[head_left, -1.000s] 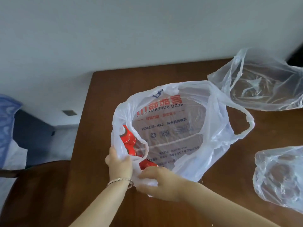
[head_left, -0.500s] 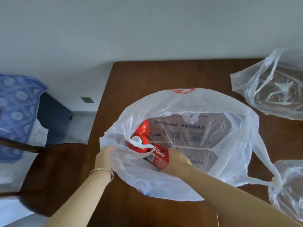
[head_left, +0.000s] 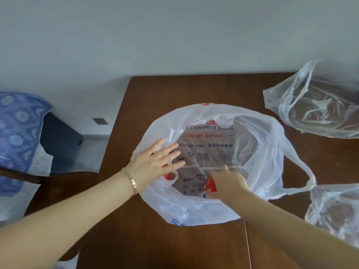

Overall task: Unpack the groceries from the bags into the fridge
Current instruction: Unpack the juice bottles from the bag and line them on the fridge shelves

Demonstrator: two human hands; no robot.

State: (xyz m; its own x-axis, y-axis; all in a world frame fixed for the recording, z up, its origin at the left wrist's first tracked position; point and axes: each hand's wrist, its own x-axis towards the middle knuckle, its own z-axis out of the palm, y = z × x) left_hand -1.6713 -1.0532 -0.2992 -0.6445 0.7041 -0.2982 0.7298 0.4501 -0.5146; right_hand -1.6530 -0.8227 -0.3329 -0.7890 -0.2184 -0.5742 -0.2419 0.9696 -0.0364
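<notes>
Printed bag [head_left: 272,152] sits wide open on the table [head_left: 155,94], mouth up, red + grey print showing thru the plastic. L hand [head_left: 153,166] is over the bag's left rim, palm down, fingers straight and spread, gripping nothing. Bracelet [head_left: 133,181] on that wrist, just outside the bag. Under those fingers, inside the bag's left edge, a red item [head_left: 168,175] peeks out, too hidden to say what it is. R hand [head_left: 229,181] is down inside the bag at its near side, thumb up, fingers curled round a red carton [head_left: 210,186] that lies low in the bag, near-centre. So both red groceries are in the bag, not out.

Bag's right handle [head_left: 308,177] stretches out right, its end touching a clear bag [head_left: 338,208] just right of the printed bag, near side. A second clear bag [head_left: 320,105] lies beyond and right of it, apart. Table behind the bag is brown wood. Left of the bag, off the table: dark chair [head_left: 58,183], then blue floral cloth [head_left: 17,133] further left.
</notes>
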